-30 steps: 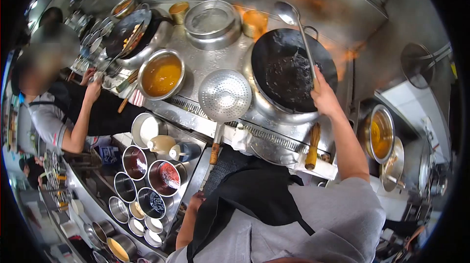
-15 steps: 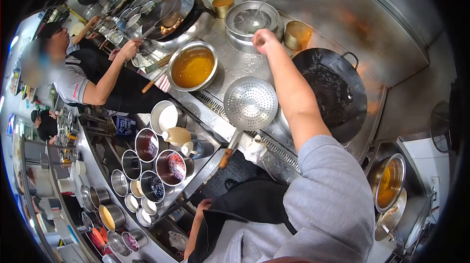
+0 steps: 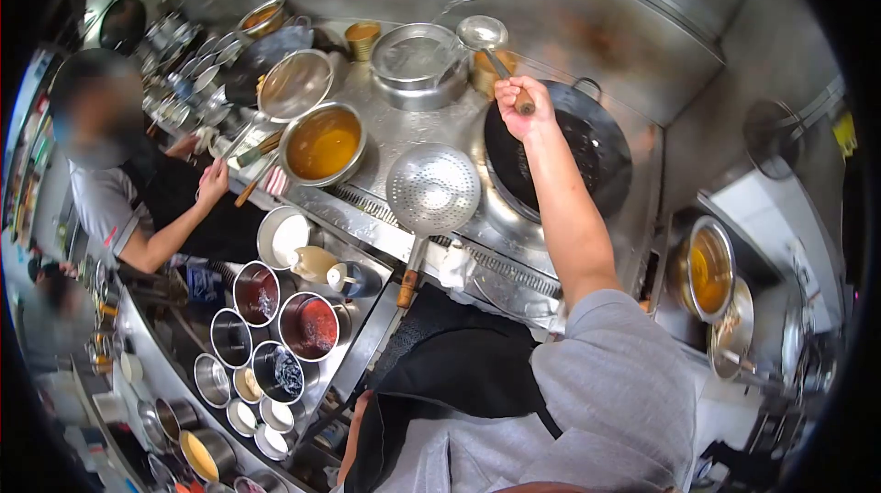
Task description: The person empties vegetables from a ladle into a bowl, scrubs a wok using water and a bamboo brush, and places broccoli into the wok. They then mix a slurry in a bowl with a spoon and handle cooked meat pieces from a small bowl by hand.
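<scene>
My right hand (image 3: 526,107) grips the wooden end of a ladle (image 3: 483,32). The ladle's round metal bowl points away from me, above the stove top between the round water pot (image 3: 418,50) and a gold tin (image 3: 489,75). Beneath my right wrist and forearm sits a large black wok (image 3: 592,144), dark and wet inside. Of my left hand (image 3: 363,399), only a sliver shows at the apron's edge; its fingers are hidden. A perforated skimmer (image 3: 433,188) with a wooden handle lies across the stove's front edge, left of my right arm.
A bowl of amber liquid (image 3: 323,144) stands left of the skimmer. A co-worker's hand (image 3: 214,183) holds a mesh strainer (image 3: 295,85) beyond it. Several sauce pots, one with red contents (image 3: 310,326), and squeeze bottles crowd the cart. Another bowl (image 3: 710,268) stands at right.
My right hand has raised the ladle from the water pot and moved right, toward the wok. The co-worker's strainer has come away from their wok. The whole view has shifted.
</scene>
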A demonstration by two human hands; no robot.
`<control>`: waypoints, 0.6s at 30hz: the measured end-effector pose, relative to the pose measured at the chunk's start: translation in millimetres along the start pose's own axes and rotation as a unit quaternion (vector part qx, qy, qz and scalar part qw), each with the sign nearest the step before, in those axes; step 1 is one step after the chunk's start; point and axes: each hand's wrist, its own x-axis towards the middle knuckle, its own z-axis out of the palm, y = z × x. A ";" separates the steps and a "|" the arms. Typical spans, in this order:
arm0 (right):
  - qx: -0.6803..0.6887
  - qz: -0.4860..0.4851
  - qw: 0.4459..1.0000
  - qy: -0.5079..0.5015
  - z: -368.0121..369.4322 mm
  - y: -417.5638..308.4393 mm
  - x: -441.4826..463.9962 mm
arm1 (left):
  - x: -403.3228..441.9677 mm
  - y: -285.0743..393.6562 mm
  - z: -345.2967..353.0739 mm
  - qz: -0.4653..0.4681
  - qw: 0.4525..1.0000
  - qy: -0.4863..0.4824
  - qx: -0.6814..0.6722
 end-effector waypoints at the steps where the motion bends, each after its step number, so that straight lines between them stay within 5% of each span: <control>1: -0.031 -0.013 0.999 -0.012 3.6 -1.9 -26.3 | 9.3 2.6 -4.0 0.008 1.000 -0.017 0.008; 4: -0.064 -0.053 0.997 0.002 8.2 -7.0 -93.9 | 33.2 9.2 -19.4 0.020 0.997 -0.068 0.040; 10: -0.153 -0.030 0.966 0.208 -20.4 -13.1 -195.2 | 57.7 24.3 -38.6 -0.041 0.983 -0.143 0.108; 14: -0.369 -0.144 0.860 0.321 -32.0 23.6 -263.3 | 63.8 42.4 -41.9 -0.066 0.976 -0.151 0.144; 18: -0.535 -0.102 0.776 0.317 -26.0 29.6 -329.3 | 46.9 82.4 -36.6 -0.050 0.971 -0.178 0.155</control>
